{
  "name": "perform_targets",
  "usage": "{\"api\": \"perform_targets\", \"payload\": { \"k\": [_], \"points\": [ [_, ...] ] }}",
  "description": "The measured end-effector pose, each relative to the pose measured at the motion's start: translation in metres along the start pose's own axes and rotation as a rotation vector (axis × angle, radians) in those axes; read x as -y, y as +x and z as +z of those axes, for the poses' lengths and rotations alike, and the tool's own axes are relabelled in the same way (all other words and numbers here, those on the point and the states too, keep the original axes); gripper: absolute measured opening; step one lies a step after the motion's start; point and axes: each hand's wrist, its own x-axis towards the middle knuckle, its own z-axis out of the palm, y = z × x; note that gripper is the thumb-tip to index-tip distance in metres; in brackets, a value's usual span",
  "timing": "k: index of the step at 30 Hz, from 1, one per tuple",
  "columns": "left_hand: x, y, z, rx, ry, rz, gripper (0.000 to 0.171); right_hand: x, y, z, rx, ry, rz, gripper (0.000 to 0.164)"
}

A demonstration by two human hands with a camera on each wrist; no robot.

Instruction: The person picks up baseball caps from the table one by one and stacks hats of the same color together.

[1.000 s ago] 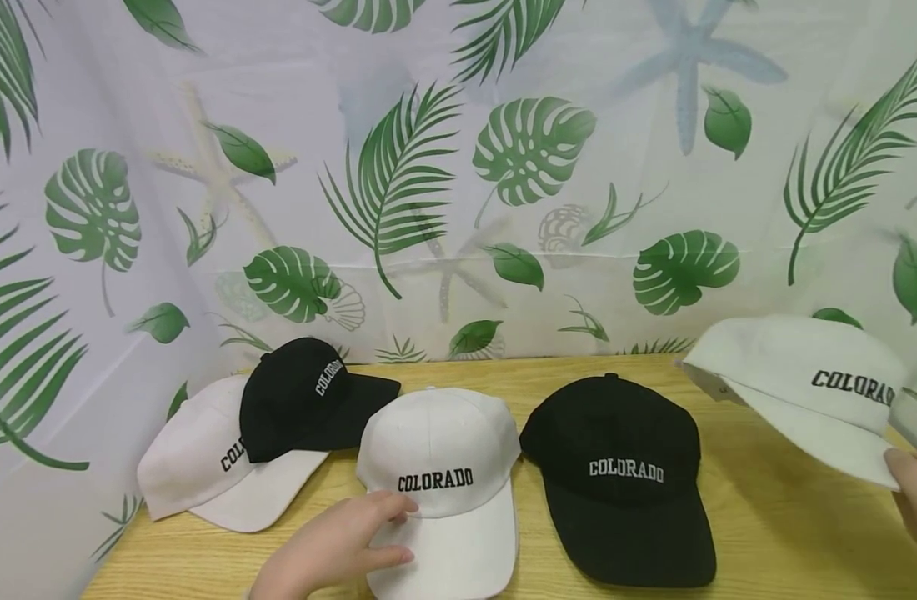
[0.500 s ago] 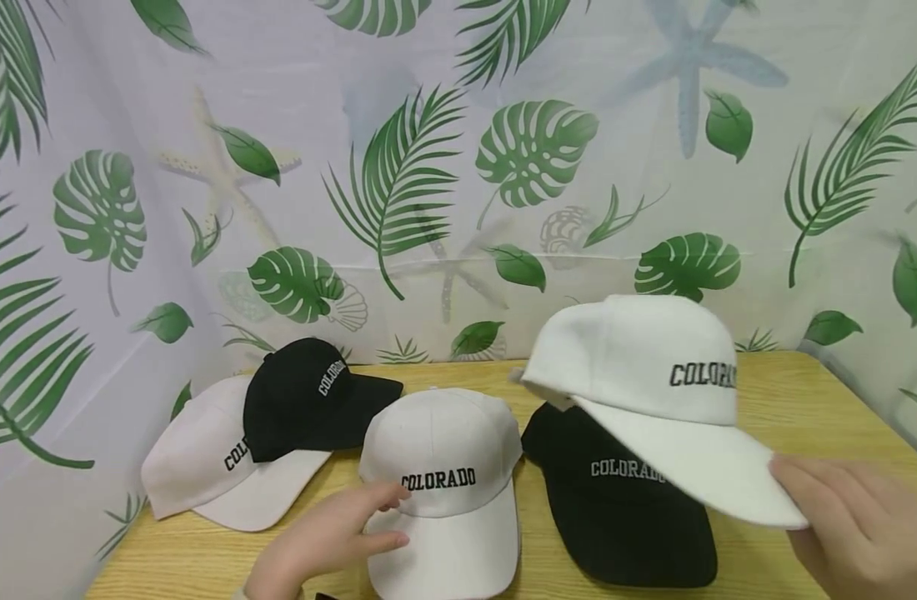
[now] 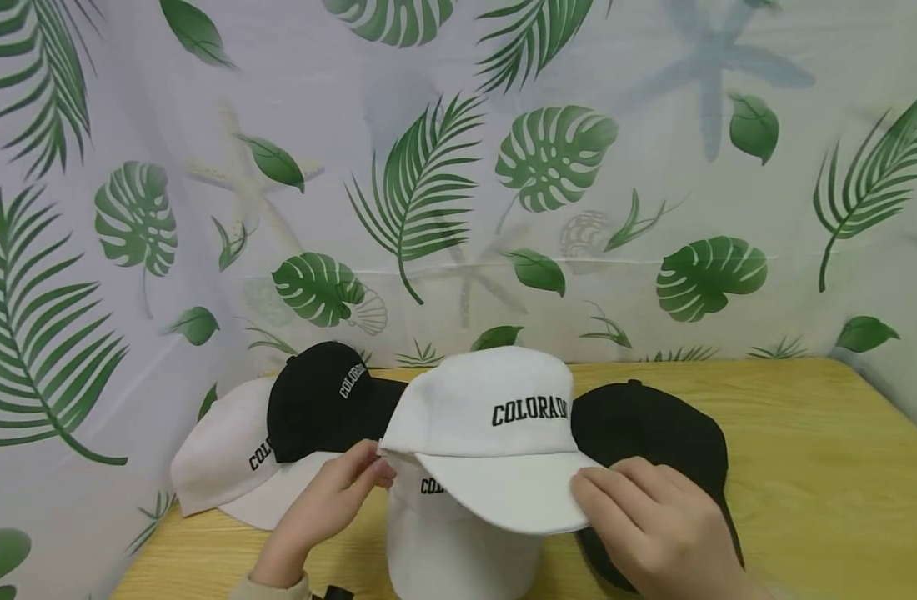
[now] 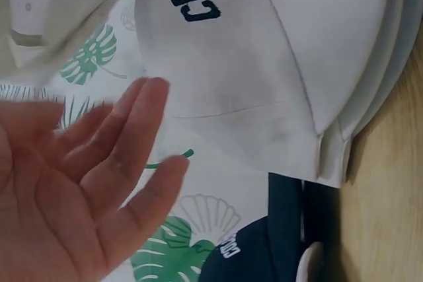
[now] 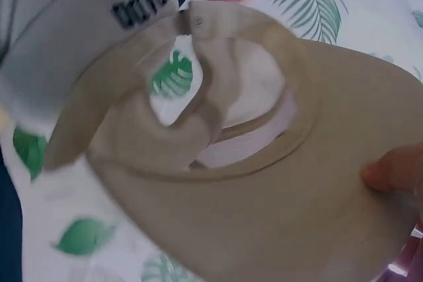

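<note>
My right hand (image 3: 661, 525) pinches the brim of a white COLORADO baseball cap (image 3: 496, 425), holding it raised over another white cap (image 3: 458, 558) on the table. The right wrist view shows the held cap's hollow underside (image 5: 277, 222) and back strap opening, with the thumb (image 5: 396, 170) against the brim. My left hand (image 3: 327, 500) is at the held cap's rear edge. Its fingers (image 4: 142, 117) are spread and relaxed in the left wrist view, beside the lower white cap (image 4: 264, 64). Nested edges there show several white layers stacked together.
A black COLORADO cap (image 3: 653, 425) sits to the right, partly behind my right hand. At left, a small black cap (image 3: 316, 408) leans over a pale cap (image 3: 218, 450). A leaf-patterned cloth (image 3: 578, 317) hangs behind the wooden table (image 3: 826, 467).
My right hand has carried the white cap from the far right, past the black cap, to above the middle white cap. My left hand has risen from that cap towards the held one.
</note>
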Motion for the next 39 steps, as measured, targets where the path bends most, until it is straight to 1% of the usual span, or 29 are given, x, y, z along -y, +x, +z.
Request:
{"api": "perform_targets", "payload": {
  "k": [4, 6, 7, 9, 12, 14, 16, 17, 19, 20, 21, 22, 23, 24, 26, 29, 30, 32, 36, 39],
  "points": [
    [0.005, 0.005, 0.006, -0.092, -0.247, -0.126, 0.031, 0.010, -0.007, 0.019, 0.114, 0.021, 0.045, 0.039],
    [0.009, 0.007, 0.008, -0.108, -0.344, -0.165, 0.034, 0.014, -0.012, 0.028, 0.149, 0.034, 0.051, 0.041],
    [0.010, 0.007, 0.009, -0.104, -0.377, -0.178, 0.036, 0.016, -0.014, 0.033, 0.162, 0.039, 0.053, 0.042],
    [0.015, 0.009, 0.011, -0.072, -0.420, -0.191, 0.040, 0.020, -0.017, 0.041, 0.165, 0.049, 0.048, 0.043],
    [0.022, 0.012, 0.013, -0.039, -0.440, -0.195, 0.038, 0.025, -0.020, 0.052, 0.134, 0.077, 0.055, 0.042],
    [0.025, 0.015, 0.015, -0.050, -0.461, -0.191, 0.032, 0.027, -0.023, 0.057, 0.127, 0.114, 0.067, 0.043],
    [0.028, 0.019, 0.016, -0.082, -0.480, -0.188, 0.027, 0.027, -0.028, 0.061, 0.148, 0.157, 0.081, 0.044],
    [0.030, 0.021, 0.017, -0.100, -0.487, -0.188, 0.025, 0.027, -0.032, 0.063, 0.178, 0.184, 0.093, 0.038],
    [0.031, 0.024, 0.019, -0.128, -0.498, -0.197, 0.023, 0.025, -0.039, 0.064, 0.243, 0.227, 0.115, 0.016],
    [0.032, 0.026, 0.020, -0.143, -0.492, -0.205, 0.022, 0.024, -0.043, 0.064, 0.291, 0.243, 0.128, 0.005],
    [0.034, 0.027, 0.020, -0.152, -0.478, -0.215, 0.020, 0.022, -0.045, 0.063, 0.342, 0.257, 0.145, 0.009],
    [0.035, 0.028, 0.020, -0.162, -0.461, -0.230, 0.019, 0.021, -0.048, 0.062, 0.397, 0.272, 0.164, 0.021],
    [0.037, 0.028, 0.020, -0.173, -0.436, -0.243, 0.018, 0.019, -0.050, 0.061, 0.478, 0.288, 0.193, 0.033],
    [0.038, 0.028, 0.020, -0.183, -0.412, -0.256, 0.016, 0.017, -0.050, 0.059, 0.575, 0.316, 0.234, 0.040],
    [0.041, 0.028, 0.018, -0.190, -0.361, -0.276, 0.014, 0.014, -0.049, 0.057, 0.778, 0.384, 0.326, 0.046],
    [0.044, 0.026, 0.015, -0.164, -0.292, -0.284, 0.012, 0.012, -0.048, 0.058, 1.009, 0.459, 0.436, 0.052],
    [0.045, 0.026, 0.014, -0.147, -0.274, -0.280, 0.012, 0.012, -0.048, 0.059, 1.052, 0.481, 0.456, 0.054],
    [0.048, 0.025, 0.013, -0.110, -0.230, -0.268, 0.011, 0.012, -0.049, 0.062, 1.094, 0.497, 0.449, 0.056],
    [0.056, 0.023, 0.009, -0.029, -0.133, -0.216, 0.013, 0.013, -0.050, 0.067, 1.153, 0.510, 0.403, 0.056],
    [0.061, 0.023, 0.006, 0.034, -0.090, -0.167, 0.014, 0.014, -0.051, 0.071, 1.194, 0.536, 0.392, 0.055]
  ]
}}
